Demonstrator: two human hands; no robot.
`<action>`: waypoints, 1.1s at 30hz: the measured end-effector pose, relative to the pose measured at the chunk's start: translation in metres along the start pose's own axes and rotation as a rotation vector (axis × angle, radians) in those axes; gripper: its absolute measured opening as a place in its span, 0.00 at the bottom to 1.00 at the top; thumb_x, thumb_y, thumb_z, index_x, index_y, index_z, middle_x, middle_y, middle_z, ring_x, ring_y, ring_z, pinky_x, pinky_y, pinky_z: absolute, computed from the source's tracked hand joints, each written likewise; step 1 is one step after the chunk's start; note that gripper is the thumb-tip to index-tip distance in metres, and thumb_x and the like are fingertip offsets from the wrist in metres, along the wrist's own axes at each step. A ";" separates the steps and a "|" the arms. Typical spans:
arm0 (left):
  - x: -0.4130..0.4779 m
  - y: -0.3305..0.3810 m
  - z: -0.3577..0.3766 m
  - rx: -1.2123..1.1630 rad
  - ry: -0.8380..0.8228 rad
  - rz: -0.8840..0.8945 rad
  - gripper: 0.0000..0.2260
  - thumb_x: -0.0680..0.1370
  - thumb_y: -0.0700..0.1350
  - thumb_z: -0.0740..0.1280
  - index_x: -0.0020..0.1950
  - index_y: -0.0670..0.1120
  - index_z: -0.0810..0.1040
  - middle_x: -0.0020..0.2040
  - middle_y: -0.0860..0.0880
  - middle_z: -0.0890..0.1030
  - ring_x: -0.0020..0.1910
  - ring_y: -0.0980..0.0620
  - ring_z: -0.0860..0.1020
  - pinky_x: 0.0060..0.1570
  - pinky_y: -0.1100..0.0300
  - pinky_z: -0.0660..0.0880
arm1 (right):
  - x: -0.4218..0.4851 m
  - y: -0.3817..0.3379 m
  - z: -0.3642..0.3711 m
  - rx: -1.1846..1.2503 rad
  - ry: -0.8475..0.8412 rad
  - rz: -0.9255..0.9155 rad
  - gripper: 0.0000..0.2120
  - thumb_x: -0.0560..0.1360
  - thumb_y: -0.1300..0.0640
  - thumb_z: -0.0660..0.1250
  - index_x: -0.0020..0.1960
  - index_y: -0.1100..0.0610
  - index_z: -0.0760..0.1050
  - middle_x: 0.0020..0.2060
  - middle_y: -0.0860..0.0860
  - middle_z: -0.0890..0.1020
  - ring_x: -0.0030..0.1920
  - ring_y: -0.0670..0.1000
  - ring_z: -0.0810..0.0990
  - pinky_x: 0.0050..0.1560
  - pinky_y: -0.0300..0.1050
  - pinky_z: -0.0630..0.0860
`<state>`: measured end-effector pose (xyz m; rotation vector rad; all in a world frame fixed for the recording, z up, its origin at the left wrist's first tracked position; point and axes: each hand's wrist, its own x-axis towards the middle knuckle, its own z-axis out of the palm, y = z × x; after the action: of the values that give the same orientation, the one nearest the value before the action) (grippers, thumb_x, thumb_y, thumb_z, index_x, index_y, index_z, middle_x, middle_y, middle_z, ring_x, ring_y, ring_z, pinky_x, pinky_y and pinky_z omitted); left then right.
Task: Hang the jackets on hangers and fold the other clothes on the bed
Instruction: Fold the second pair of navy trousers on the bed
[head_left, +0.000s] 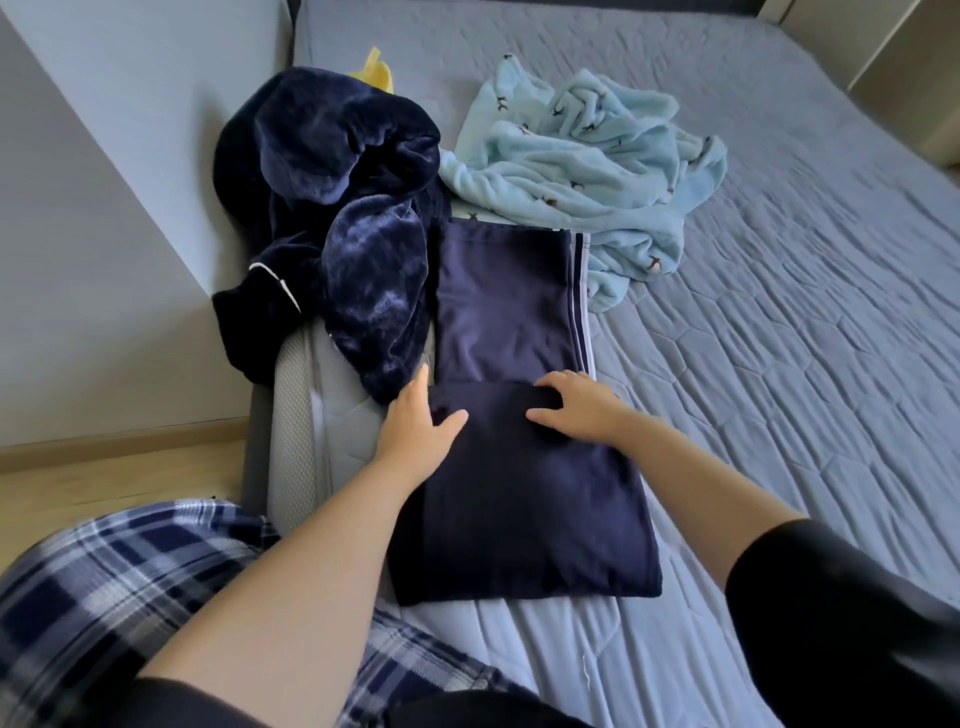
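A navy garment (509, 322) with white side stripes lies flat on the bed, its near part folded over into a thick panel (524, 509). My left hand (421, 421) rests flat on the panel's left edge, fingers straight. At the fold line, my right hand (582, 410) presses with its fingers bent over the panel's upper edge. A dark blue velvet garment (332, 218) is heaped at the bed's left edge. A light blue fleece garment (587, 171) with small prints lies crumpled behind the navy one.
The grey quilted bed (779, 364) stretches to the right and far side. A yellow item (376, 70) peeks out behind the velvet heap. A grey wall (104, 234) and wooden floor (93, 483) lie to the left. My plaid trouser leg (104, 597) is at the lower left.
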<state>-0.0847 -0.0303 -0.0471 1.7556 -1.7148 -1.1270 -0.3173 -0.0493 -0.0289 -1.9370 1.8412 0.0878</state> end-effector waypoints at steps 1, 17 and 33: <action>0.003 0.003 -0.007 -0.154 -0.046 -0.072 0.36 0.76 0.52 0.68 0.78 0.50 0.53 0.72 0.53 0.64 0.70 0.53 0.65 0.68 0.55 0.64 | 0.001 0.001 -0.009 0.032 -0.059 -0.011 0.26 0.74 0.41 0.66 0.67 0.53 0.70 0.62 0.50 0.75 0.63 0.53 0.72 0.60 0.45 0.67; -0.010 0.026 -0.008 0.455 0.102 0.506 0.17 0.78 0.45 0.63 0.67 0.45 0.72 0.61 0.48 0.77 0.62 0.46 0.72 0.56 0.54 0.70 | 0.000 -0.015 -0.004 -0.009 -0.125 -0.094 0.10 0.73 0.52 0.70 0.52 0.56 0.77 0.45 0.48 0.77 0.48 0.51 0.76 0.48 0.43 0.71; -0.016 -0.006 0.026 0.779 -0.274 0.333 0.24 0.83 0.53 0.48 0.79 0.52 0.46 0.79 0.55 0.46 0.77 0.55 0.43 0.74 0.51 0.43 | -0.147 -0.038 0.037 -0.561 0.119 -0.588 0.37 0.62 0.30 0.66 0.60 0.56 0.74 0.49 0.52 0.78 0.42 0.53 0.76 0.40 0.46 0.75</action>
<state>-0.0998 -0.0085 -0.0624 1.6355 -2.7534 -0.5970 -0.2859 0.1010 0.0010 -2.8523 1.3185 0.3313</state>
